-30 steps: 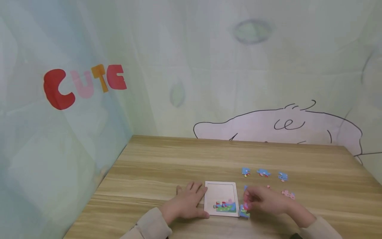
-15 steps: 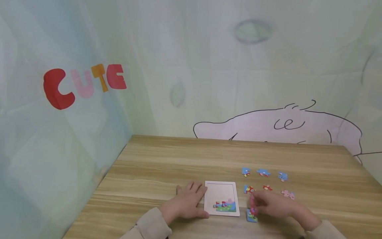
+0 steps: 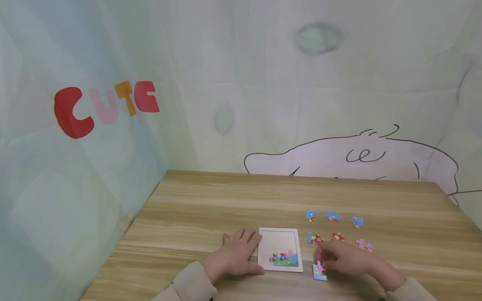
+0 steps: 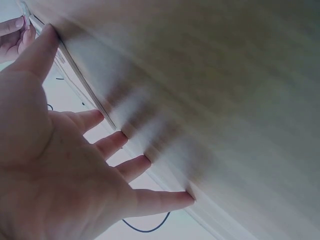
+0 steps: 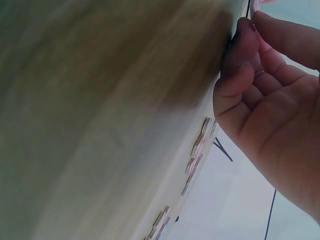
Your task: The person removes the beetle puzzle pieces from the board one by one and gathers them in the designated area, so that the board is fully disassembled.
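A white puzzle tray (image 3: 276, 241) lies on the table, with joined puzzle pieces (image 3: 286, 261) in its lower right part showing green, blue and red. Fingers spread, my left hand (image 3: 238, 254) rests on the table, its fingertips and thumb touching the tray's left edge. Right of the tray, my right hand (image 3: 340, 257) pinches a puzzle piece (image 3: 319, 272) of blue, green and pink between thumb and fingers. The right wrist view shows that hand (image 5: 270, 95) with its other fingers curled in; only a sliver of the piece appears there.
Loose pieces lie in two rows beyond the right hand: a blue piece (image 3: 333, 216) among those at the back, a red and yellow piece (image 3: 316, 238) and a pink piece (image 3: 364, 244) nearer. Wood-grain table (image 3: 211, 196); a printed cloth wall (image 3: 203, 125) stands behind.
My right hand has moved the pinched piece rightward and slightly nearer me, away from the tray's right edge, uncovering red pieces behind it. The left hand and tray have stayed put.
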Action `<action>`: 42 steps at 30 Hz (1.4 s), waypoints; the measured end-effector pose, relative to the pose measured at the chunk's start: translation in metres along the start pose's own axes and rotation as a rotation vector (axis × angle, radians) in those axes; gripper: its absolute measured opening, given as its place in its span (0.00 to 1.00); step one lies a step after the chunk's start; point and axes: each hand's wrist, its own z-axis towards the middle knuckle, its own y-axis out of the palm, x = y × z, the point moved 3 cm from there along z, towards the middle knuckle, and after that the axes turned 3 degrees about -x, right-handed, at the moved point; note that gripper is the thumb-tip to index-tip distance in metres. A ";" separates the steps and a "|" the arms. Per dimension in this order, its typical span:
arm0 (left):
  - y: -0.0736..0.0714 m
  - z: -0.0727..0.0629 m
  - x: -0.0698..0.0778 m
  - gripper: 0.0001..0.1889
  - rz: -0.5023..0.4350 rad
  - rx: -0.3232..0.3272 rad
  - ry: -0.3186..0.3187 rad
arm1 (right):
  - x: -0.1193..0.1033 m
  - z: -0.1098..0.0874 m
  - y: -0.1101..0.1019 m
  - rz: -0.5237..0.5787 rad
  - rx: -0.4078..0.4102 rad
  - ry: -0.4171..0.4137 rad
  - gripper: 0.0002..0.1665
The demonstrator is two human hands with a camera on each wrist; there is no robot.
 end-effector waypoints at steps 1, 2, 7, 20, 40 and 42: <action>0.000 0.000 0.000 0.47 0.001 0.001 -0.001 | 0.000 0.000 0.000 -0.004 0.001 0.000 0.04; 0.000 0.000 0.000 0.47 0.000 0.001 -0.002 | -0.001 0.000 0.000 -0.006 0.001 -0.001 0.04; 0.000 0.000 0.000 0.47 0.005 0.010 0.005 | -0.004 -0.001 -0.001 -0.009 0.008 -0.004 0.04; -0.001 -0.002 0.002 0.47 0.007 0.020 0.005 | -0.006 0.001 -0.007 -0.028 0.028 0.004 0.05; 0.000 0.000 0.001 0.47 0.024 0.030 0.007 | -0.042 0.038 -0.011 -0.036 0.009 -0.049 0.10; 0.000 0.000 0.001 0.47 0.025 0.029 0.007 | -0.044 0.042 -0.009 -0.025 -0.001 -0.036 0.12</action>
